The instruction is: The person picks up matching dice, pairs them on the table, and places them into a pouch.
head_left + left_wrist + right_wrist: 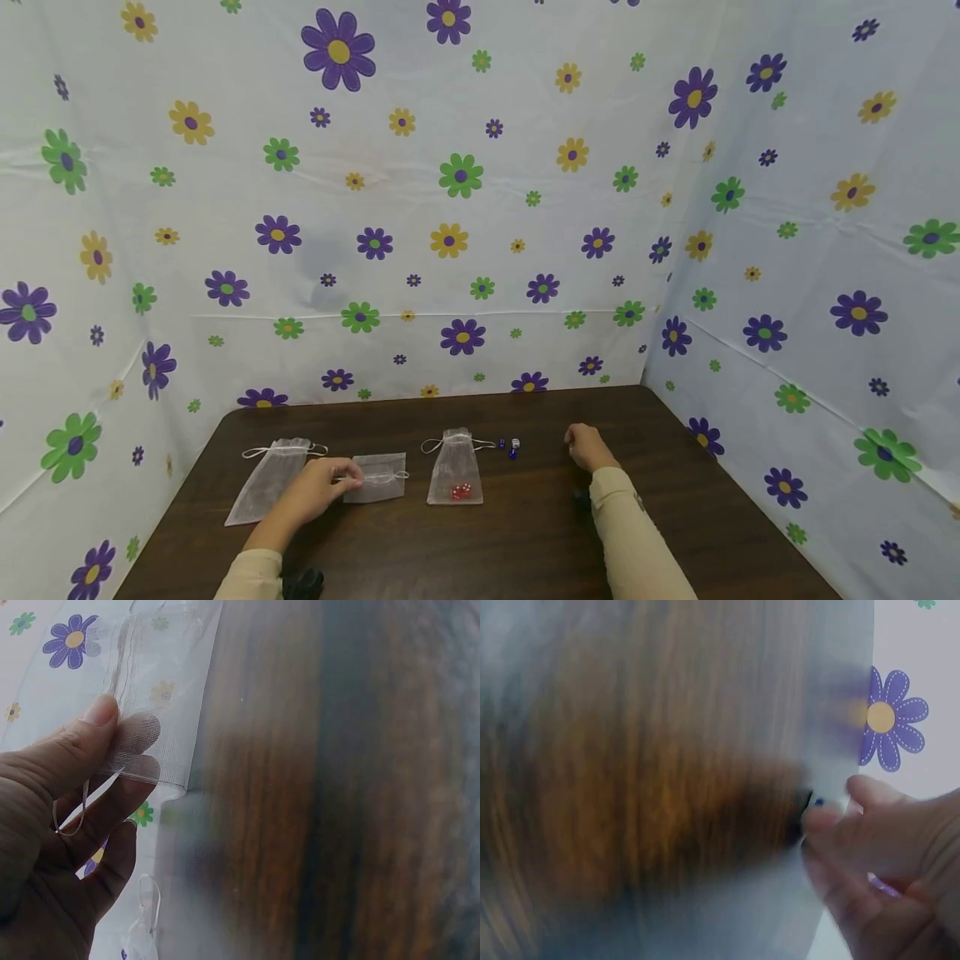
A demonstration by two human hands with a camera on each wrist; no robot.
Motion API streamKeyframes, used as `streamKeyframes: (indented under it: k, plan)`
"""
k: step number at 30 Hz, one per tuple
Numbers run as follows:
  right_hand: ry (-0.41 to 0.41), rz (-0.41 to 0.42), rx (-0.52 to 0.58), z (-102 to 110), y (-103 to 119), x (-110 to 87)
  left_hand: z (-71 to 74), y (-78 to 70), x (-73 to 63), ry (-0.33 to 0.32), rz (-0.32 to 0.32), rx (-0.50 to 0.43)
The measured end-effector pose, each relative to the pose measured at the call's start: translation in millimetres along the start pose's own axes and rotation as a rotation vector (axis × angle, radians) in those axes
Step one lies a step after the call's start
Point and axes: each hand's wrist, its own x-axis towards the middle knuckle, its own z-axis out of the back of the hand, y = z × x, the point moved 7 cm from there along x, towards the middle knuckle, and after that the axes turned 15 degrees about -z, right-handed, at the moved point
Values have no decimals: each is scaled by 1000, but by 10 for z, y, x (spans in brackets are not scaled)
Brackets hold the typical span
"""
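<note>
In the head view my left hand point(324, 483) pinches the left edge of a small white mesh drawstring bag point(378, 481). The left wrist view shows thumb and fingers on the sheer cloth point(176, 697), with a loop of cord hanging beside them. Another mesh bag point(457, 471) lies to its right with red dice point(461, 492) inside. Near that bag's cord are a white die point(515, 443) and blue dice point(513, 454). My right hand point(588, 447) is to the right of these dice, fingers curled; whether it holds anything is unclear. A tiny blue spot shows by its fingertips.
A third mesh bag point(262, 487) lies at the left, partly behind my left forearm. Everything sits on a dark brown wooden table point(465, 558). Sheets with a flower print point(525, 283) rise behind the table and along both sides.
</note>
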Motion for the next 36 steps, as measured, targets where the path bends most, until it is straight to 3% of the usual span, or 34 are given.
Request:
streamKeyframes:
  k: [9, 19, 30, 36]
  plan:
    - [30, 76, 161, -133, 206, 79, -13, 6, -18, 4, -4, -29]
    - [67, 171, 100, -206, 662, 116, 3, -20, 6, -2, -24, -11]
    - [91, 206, -33, -400, 782, 125, 4, 16, -5, -15, -45, -13]
    - [103, 201, -32, -450, 791, 118, -7, 52, -20, -18, -22, -24]
